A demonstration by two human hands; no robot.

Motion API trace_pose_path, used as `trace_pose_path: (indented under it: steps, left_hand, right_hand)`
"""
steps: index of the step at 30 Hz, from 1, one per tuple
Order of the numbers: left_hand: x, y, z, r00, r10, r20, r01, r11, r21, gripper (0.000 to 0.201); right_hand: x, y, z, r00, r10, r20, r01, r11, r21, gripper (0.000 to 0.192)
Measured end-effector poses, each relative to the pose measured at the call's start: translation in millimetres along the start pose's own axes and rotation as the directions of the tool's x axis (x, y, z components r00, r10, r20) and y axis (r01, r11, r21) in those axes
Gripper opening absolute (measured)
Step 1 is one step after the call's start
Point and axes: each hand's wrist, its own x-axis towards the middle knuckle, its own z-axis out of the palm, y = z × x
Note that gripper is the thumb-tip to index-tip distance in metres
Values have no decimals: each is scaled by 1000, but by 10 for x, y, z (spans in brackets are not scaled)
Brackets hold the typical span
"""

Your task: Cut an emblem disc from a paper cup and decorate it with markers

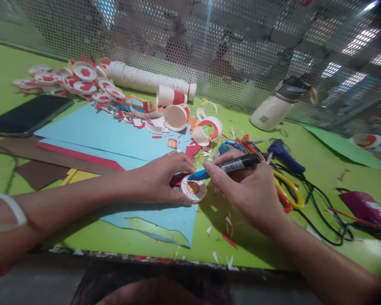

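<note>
My left hand (165, 178) grips a small round paper cup bottom (202, 191) by its rim, thumb in front and fingers behind. A red and gold emblem sits at the centre of its white face, ringed by blue dots and dark short lines. In my right hand (244, 186) is a marker (235, 164) with a black barrel and blue front end, held like a pen. Its tip touches or hovers just over the upper left of the face; which one I cannot tell. Light blue paper sheets (114, 131) lie under and behind my left hand.
Decorated paper discs (84, 72) pile up at the back left near stacked paper cups (139, 78). A phone (31, 112) lies left. Right are a bottle (269, 110), blue glue gun (285, 156), yellow-handled scissors (294, 188) and cables. Paper scraps litter the green table (260, 254).
</note>
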Motion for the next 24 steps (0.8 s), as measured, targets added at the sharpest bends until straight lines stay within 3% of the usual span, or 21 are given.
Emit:
trace_pose_path:
  steps: [17,24]
  left_hand:
    - [-11,-6,7,1000,-6,2,6,999,-35,37]
    - [-8,-6,11,1000,-19,-3,19,999,-36,39]
  right_hand:
    - [-5,21,22,999,32,40,-33,999,36,15]
    - [34,-9,-2,996,14,92,-11,999,-35,10]
